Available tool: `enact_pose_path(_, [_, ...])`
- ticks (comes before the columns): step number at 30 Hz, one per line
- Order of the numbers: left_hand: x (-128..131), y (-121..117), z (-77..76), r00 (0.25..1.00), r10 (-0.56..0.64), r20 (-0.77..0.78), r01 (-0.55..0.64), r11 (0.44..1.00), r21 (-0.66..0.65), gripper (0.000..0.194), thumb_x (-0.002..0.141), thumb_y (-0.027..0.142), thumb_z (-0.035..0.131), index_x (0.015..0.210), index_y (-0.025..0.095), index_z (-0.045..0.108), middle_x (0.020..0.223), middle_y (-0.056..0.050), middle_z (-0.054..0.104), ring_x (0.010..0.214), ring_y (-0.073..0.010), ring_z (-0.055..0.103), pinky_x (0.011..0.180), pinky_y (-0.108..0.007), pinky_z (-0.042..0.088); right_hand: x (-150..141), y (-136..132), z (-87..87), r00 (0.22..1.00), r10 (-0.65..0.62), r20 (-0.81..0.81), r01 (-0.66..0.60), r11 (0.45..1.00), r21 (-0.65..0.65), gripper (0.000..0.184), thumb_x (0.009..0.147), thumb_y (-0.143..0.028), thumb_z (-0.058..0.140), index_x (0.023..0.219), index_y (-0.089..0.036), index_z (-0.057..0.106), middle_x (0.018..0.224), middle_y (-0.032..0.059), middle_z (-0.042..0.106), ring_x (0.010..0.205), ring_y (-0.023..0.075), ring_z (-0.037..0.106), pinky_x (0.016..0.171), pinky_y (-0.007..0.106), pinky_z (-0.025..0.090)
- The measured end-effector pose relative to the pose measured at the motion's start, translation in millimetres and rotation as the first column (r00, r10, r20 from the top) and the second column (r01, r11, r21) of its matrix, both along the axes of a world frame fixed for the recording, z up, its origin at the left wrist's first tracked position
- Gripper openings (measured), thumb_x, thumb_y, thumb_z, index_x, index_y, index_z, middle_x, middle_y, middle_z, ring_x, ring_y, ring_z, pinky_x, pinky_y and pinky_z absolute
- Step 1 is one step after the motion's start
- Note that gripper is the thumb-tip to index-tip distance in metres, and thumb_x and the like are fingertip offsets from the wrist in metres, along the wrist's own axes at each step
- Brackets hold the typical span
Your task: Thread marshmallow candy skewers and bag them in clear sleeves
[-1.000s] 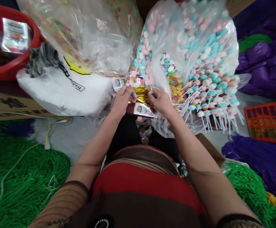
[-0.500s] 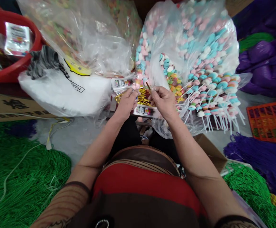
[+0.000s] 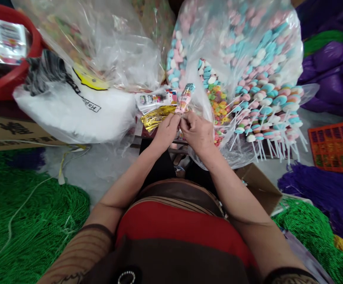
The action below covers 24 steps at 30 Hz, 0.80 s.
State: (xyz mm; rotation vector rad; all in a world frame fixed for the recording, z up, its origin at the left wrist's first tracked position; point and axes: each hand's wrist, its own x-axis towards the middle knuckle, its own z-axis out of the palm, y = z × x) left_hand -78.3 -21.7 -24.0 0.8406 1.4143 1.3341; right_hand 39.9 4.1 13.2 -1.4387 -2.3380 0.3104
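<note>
My left hand (image 3: 168, 128) is closed round the lower end of a clear printed bag of stacked marshmallow candies (image 3: 184, 96), which tilts up and to the right. Pressed against the bag's gathered neck is my right hand (image 3: 197, 130), its fingers pinched; the gold twist tie seen there earlier is hidden by the fingers. Just beyond my left hand lies a bundle of gold twist ties (image 3: 156, 117). Flat printed bags (image 3: 152, 100) are spread behind it.
On the right, marshmallow skewers on white sticks (image 3: 266, 110) lie heaped by a large bag of marshmallows (image 3: 242, 35). Ring candies (image 3: 218, 103) sit near my right hand. At left are a white plastic bag (image 3: 79, 118) and a red tub (image 3: 37, 43). An orange crate (image 3: 334, 144) stands far right.
My right hand has moved left with the gold twist tie to the bag's neck, meeting my left hand. The candy bag has shifted right and now leans right.
</note>
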Motion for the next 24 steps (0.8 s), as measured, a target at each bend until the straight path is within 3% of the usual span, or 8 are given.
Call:
enact_pose_path(2, [1.9,-0.3,1.8,0.998,0.032,0.045,-0.034,0.999,0.03,0.033,0.102,0.043,0.057,0.076,0.022,0.057,0.072,0.003,0.055,0.064,-0.0097,0.056,0.059,-0.021,0.047,1.5,-2.6,3.6,0.999,0.024,-0.034,-0.024,1.0,0.0,0.03,0.103,-0.027,0.045,0.096,-0.019,0.074,0.095,0.0129,0.077,0.092,0.0262,0.072,0.082,0.037,0.051])
enact_pose_path(5, [4.6,-1.6,10.9,0.987,0.04,0.159,-0.042,0.999,0.009,0.033,0.103,0.046,0.058,0.081,0.022,0.059,0.066,0.005,0.045,0.051,-0.006,0.045,0.048,-0.018,0.039,6.0,-5.0,6.3,0.972,0.013,-0.235,-0.022,0.999,-0.033,0.028,0.102,-0.031,0.05,0.096,-0.02,0.075,0.095,0.0091,0.077,0.093,0.0237,0.071,0.084,0.035,0.052])
enact_pose_path(8, [6.4,-4.7,26.2,0.954,-0.007,0.299,0.014,1.0,-0.021,0.03,0.104,0.044,0.056,0.085,0.021,0.059,0.062,0.007,0.037,0.044,-0.0034,0.033,0.04,-0.015,0.027,11.7,-4.7,4.1,0.88,-0.084,-0.468,-0.008,0.982,-0.191,0.031,0.1,-0.044,0.056,0.085,-0.021,0.071,0.076,0.0026,0.069,0.074,0.0185,0.065,0.07,0.031,0.051])
enact_pose_path(12, [6.0,-11.4,46.0,0.875,-0.098,0.474,0.141,0.988,-0.057,0.034,0.104,0.043,0.058,0.079,0.02,0.052,0.06,0.009,0.034,0.04,-0.0019,0.026,0.036,-0.014,0.021,17.1,-2.7,-1.0,0.728,-0.174,-0.663,-0.113,0.924,-0.366,0.044,0.092,-0.064,0.063,0.078,-0.022,0.066,0.065,-0.0025,0.057,0.06,0.0138,0.053,0.059,0.028,0.046])
enact_pose_path(16, [2.4,-18.9,57.1,0.779,-0.242,0.578,0.353,0.932,-0.086,0.045,0.098,0.048,0.064,0.069,0.018,0.049,0.054,0.01,0.037,0.034,-0.0001,0.023,0.033,-0.015,0.019,22.0,-2.2,-0.6,0.671,-0.193,-0.716,-0.185,0.892,-0.413,0.048,0.083,-0.07,0.07,0.08,-0.023,0.068,0.075,-0.0005,0.065,0.072,0.0159,0.062,0.071,0.031,0.055])
enact_pose_path(21, [-1.7,-24.7,59.0,0.623,-0.35,0.7,0.532,0.845,-0.051,0.051,0.103,0.043,0.056,0.059,0.017,0.05,0.04,0.01,0.029,0.026,-0.003,0.023,0.03,-0.016,0.02,32.3,-1.7,1.1,0.666,-0.141,-0.733,-0.322,0.832,-0.453,0.053,0.078,-0.072,0.073,0.103,-0.025,0.074,0.113,0.0081,0.076,0.113,0.0243,0.069,0.093,0.04,0.058])
enact_pose_path(24, [-1.6,-24.4,57.2,0.538,-0.371,0.757,0.598,0.801,-0.032,0.056,0.105,0.044,0.05,0.055,0.018,0.049,0.035,0.009,0.026,0.022,-0.0049,0.024,0.029,-0.017,0.021,36.2,-1.3,-1.7,0.625,-0.175,-0.76,-0.427,0.739,-0.521,0.051,0.075,-0.073,0.076,0.093,-0.025,0.075,0.103,0.0063,0.078,0.107,0.0252,0.071,0.09,0.04,0.06])
